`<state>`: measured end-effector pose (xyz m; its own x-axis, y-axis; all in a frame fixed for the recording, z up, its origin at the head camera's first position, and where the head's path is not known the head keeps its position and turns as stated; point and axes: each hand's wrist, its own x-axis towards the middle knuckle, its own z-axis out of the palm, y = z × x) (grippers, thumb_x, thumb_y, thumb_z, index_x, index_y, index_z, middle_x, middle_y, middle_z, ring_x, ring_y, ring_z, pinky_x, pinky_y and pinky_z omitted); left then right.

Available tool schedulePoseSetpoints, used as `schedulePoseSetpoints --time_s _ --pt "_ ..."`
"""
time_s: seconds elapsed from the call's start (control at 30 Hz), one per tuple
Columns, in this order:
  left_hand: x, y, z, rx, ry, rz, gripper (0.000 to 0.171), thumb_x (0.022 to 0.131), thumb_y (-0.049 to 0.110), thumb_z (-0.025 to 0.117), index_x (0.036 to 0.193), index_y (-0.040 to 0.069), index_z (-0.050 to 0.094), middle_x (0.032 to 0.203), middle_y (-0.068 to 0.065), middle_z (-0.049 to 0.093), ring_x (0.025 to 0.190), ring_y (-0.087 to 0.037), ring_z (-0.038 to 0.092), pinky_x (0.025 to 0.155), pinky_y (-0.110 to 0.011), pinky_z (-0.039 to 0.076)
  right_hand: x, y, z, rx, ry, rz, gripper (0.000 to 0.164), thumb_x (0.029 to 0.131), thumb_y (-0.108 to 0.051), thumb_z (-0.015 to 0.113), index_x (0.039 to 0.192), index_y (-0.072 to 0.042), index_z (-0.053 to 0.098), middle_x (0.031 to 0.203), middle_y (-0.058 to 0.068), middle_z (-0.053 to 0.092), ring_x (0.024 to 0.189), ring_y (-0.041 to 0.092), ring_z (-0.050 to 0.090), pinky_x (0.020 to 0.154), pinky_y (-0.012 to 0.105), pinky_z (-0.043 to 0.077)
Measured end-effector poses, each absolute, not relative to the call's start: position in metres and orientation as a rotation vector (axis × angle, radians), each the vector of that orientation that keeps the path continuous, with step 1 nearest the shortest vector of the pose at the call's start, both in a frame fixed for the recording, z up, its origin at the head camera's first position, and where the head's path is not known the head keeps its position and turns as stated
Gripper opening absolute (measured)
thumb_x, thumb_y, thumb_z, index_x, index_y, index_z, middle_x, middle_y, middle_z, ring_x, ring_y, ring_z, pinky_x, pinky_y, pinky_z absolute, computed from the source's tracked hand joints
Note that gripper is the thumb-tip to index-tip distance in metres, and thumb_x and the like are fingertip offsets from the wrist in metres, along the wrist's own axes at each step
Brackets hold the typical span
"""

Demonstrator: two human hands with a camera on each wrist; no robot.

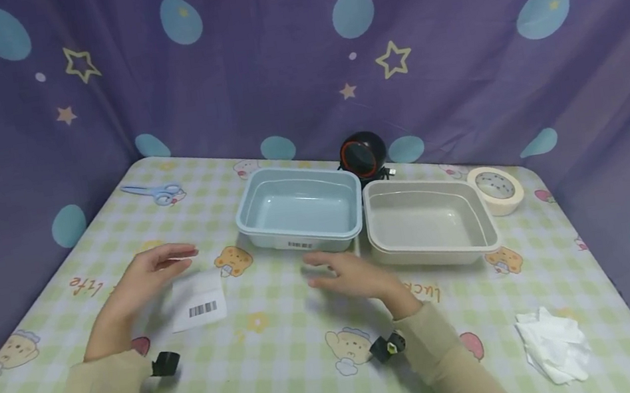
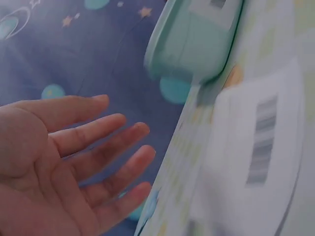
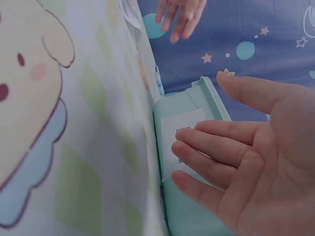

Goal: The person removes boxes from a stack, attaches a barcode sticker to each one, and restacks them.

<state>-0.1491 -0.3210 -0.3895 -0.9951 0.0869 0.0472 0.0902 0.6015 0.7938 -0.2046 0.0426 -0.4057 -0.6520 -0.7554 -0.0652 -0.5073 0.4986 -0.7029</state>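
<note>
My left hand (image 1: 148,277) hovers over the table beside a white barcode label sheet (image 1: 199,300), fingers relaxed and holding nothing. In the left wrist view its palm and spread fingers (image 2: 123,132) show, with the sheet (image 2: 236,147) to the right. My right hand (image 1: 356,274) is in the air just in front of a light blue plastic box (image 1: 303,238), its fingers loosely extended around nothing. A white label (image 3: 172,128) with print is stuck on the box's near side. To the right of the blue box stands a similar grey-white box (image 1: 437,250).
Blue scissors (image 1: 160,193) lie at the back left. A black round device (image 1: 364,156) stands behind the boxes, and a roll of cream tape (image 1: 514,192) sits right of them. Crumpled white tissue (image 1: 553,344) lies at the front right. A purple curtain (image 1: 284,60) hangs behind the table.
</note>
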Motion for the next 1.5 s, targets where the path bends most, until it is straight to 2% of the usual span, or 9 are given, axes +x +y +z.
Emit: schedulePoseSetpoints --time_s 0.07,0.13,0.23,0.3,0.4,0.67,0.93,1.3,1.5 --pt "-0.145 -0.332 -0.388 -0.06 -2.852 -1.306 0.039 0.097 0.022 0.059 0.127 -0.004 0.058 0.117 -0.009 0.066 0.085 0.014 0.055 0.072 -0.014 0.049 -0.204 0.042 -0.407 -1.051 2.372 -0.947 0.053 0.098 -0.028 0.055 0.144 -0.003 0.043 0.144 0.013 0.051 0.133 0.029 0.049 0.112 0.044 0.038" --pt "-0.14 -0.341 -0.387 0.027 -2.909 -1.27 0.041 0.097 0.024 0.059 0.125 -0.006 0.058 0.112 -0.008 0.066 0.079 0.008 0.057 0.068 -0.019 0.05 -0.204 0.041 -0.408 -1.048 2.361 -0.957 0.053 0.098 -0.028 0.055 0.144 -0.003 0.043 0.145 0.013 0.051 0.134 0.029 0.048 0.113 0.044 0.038" --pt "-0.134 -0.349 -0.389 0.134 -3.021 -1.254 0.042 0.096 0.024 0.059 0.122 -0.01 0.057 0.105 -0.02 0.066 0.073 -0.002 0.058 0.064 -0.025 0.05 -0.203 0.04 -0.409 -1.044 2.356 -0.963 0.053 0.098 -0.028 0.055 0.143 -0.003 0.044 0.145 0.013 0.051 0.135 0.028 0.047 0.114 0.044 0.037" --pt "-0.132 -0.352 -0.394 0.163 -3.05 -1.297 0.04 0.095 0.019 0.06 0.119 -0.013 0.056 0.097 -0.015 0.067 0.07 -0.007 0.059 0.063 -0.026 0.049 -0.202 0.04 -0.409 -1.045 2.356 -0.964 0.052 0.098 -0.028 0.056 0.143 -0.003 0.044 0.145 0.012 0.051 0.135 0.028 0.047 0.114 0.044 0.036" --pt "-0.132 -0.354 -0.401 0.197 -3.085 -1.311 0.038 0.093 0.015 0.061 0.115 -0.015 0.057 0.09 -0.009 0.069 0.07 -0.006 0.058 0.063 -0.024 0.049 -0.201 0.04 -0.409 -1.039 2.358 -0.966 0.052 0.098 -0.028 0.056 0.142 -0.003 0.045 0.145 0.012 0.051 0.136 0.028 0.046 0.115 0.044 0.035" --pt "-0.137 -0.352 -0.408 0.277 -3.16 -1.281 0.04 0.091 0.019 0.064 0.111 -0.016 0.059 0.088 -0.009 0.069 0.072 -0.008 0.059 0.063 -0.024 0.048 -0.199 0.04 -0.408 -1.029 2.344 -0.964 0.051 0.098 -0.028 0.055 0.142 -0.004 0.045 0.147 0.011 0.049 0.137 0.027 0.044 0.115 0.044 0.035" --pt "-0.144 -0.347 -0.413 0.406 -3.163 -1.255 0.035 0.09 0.021 0.066 0.104 -0.011 0.063 0.073 -0.001 0.061 0.066 -0.013 0.051 0.057 -0.025 0.043 -0.2 0.04 -0.412 -1.048 2.342 -0.945 0.05 0.098 -0.028 0.056 0.141 -0.005 0.047 0.147 0.01 0.049 0.138 0.027 0.044 0.116 0.044 0.034" --pt "-0.149 -0.342 -0.414 0.431 -3.129 -1.35 0.028 0.092 0.019 0.064 0.103 -0.007 0.062 0.083 -0.002 0.06 0.073 -0.011 0.053 0.062 -0.023 0.047 -0.199 0.041 -0.413 -1.07 2.326 -0.924 0.05 0.098 -0.028 0.055 0.141 -0.004 0.047 0.148 0.01 0.048 0.139 0.026 0.043 0.116 0.043 0.034" --pt "-0.147 -0.341 -0.411 0.358 -2.984 -1.64 0.031 0.092 0.016 0.064 0.108 -0.009 0.055 0.08 0.007 0.066 0.073 -0.004 0.062 0.066 -0.022 0.054 -0.199 0.042 -0.413 -1.098 2.317 -0.918 0.05 0.098 -0.027 0.056 0.14 -0.002 0.048 0.147 0.011 0.049 0.138 0.027 0.044 0.115 0.042 0.035"
